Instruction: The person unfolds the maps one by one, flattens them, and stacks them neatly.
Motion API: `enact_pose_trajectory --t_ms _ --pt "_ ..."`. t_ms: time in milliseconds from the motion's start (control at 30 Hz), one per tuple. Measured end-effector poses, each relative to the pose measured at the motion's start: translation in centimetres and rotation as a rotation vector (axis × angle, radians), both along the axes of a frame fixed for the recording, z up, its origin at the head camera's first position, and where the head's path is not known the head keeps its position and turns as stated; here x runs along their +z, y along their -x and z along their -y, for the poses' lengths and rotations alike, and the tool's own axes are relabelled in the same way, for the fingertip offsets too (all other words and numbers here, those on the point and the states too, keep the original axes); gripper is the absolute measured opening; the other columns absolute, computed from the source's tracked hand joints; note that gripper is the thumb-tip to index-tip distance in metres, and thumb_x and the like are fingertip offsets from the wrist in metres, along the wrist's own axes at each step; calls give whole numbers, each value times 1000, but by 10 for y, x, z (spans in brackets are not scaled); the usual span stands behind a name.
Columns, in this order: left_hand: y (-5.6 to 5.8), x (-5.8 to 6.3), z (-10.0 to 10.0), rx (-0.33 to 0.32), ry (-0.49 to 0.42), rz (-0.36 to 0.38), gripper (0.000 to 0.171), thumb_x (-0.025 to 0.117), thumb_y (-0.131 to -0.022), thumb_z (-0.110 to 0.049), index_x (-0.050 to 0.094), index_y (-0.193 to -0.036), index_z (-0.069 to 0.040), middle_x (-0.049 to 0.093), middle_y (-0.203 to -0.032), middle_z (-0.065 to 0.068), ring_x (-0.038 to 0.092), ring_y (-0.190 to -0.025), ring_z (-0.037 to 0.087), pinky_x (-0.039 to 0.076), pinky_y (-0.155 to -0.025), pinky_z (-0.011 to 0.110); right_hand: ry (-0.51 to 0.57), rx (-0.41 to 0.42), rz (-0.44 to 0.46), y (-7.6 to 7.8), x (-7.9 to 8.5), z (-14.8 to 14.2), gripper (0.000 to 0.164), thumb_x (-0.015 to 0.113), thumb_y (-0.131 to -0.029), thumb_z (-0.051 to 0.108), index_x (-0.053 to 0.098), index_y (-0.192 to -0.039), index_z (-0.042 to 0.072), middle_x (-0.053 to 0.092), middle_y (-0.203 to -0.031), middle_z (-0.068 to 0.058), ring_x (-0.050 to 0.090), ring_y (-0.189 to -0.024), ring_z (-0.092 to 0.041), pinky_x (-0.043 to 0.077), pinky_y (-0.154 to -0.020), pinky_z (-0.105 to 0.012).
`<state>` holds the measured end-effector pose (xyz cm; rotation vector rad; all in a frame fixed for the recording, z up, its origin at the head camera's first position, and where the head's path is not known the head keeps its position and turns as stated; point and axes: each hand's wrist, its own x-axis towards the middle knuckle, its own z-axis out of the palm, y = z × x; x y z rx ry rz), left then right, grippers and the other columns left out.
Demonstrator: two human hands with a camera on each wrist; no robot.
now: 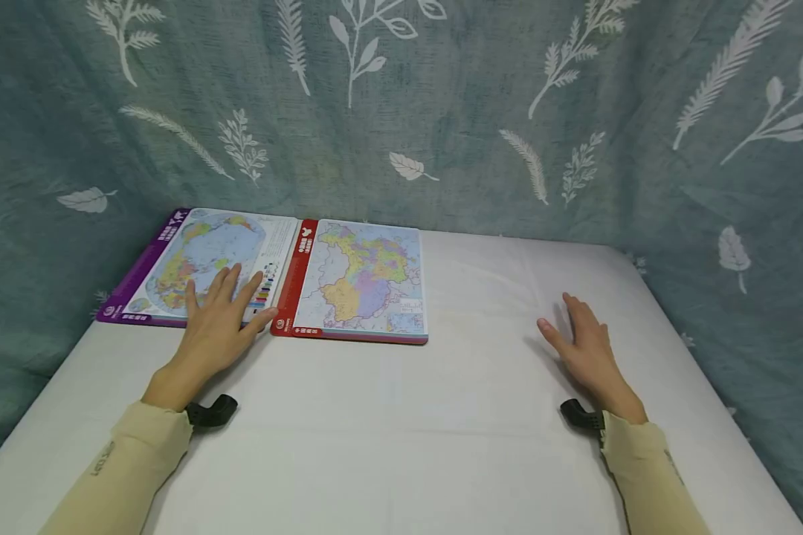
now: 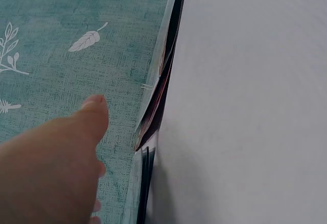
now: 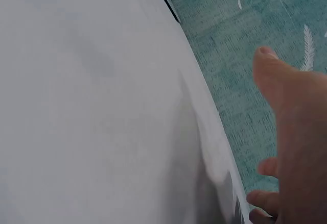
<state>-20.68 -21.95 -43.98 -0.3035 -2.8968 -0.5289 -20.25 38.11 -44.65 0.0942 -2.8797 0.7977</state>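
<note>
A purple-bordered world map board (image 1: 207, 260) lies at the back left of the table. Right beside it is a red-bordered map board (image 1: 361, 282), whose coloured map shows land in yellow, green and purple. My left hand (image 1: 217, 334), fingers straight and spread, reaches over the near edge of the purple-bordered board, with the thumb by the red board's corner. In the left wrist view, the boards' thin edges (image 2: 156, 101) show beside the left thumb. Over on the right side, my right hand (image 1: 587, 357) is held with relaxed fingers and nothing in it, apart from both boards.
White cloth covers the table (image 1: 401, 446). A green-blue curtain (image 1: 442, 148) with white leaf prints hangs along the back and both sides. Black wrist-worn devices (image 1: 214, 412) stick out at both cuffs.
</note>
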Motion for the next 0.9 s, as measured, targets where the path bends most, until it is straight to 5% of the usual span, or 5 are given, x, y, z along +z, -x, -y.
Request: enact_pose_trajectory --t_ms 400,900 --pt "-1 -3 -1 -25 -33 -19 74 58 -104 -54 48 -154 0 32 -164 33 24 -153 54 0 -116 82 -52 25 5 3 -3 32 83 58 -104 54 35 -161 -3 26 -168 -33 17 -157 -53 3 -119 -79" --pt "-1 -7 -4 -19 -44 -23 66 60 -103 -48 55 -147 1 37 -161 33 27 -152 52 6 -119 79 -79 64 -11 4 -8 82 79 63 -101 53 44 -157 0 28 -169 -28 16 -160 -47 3 -122 -74"
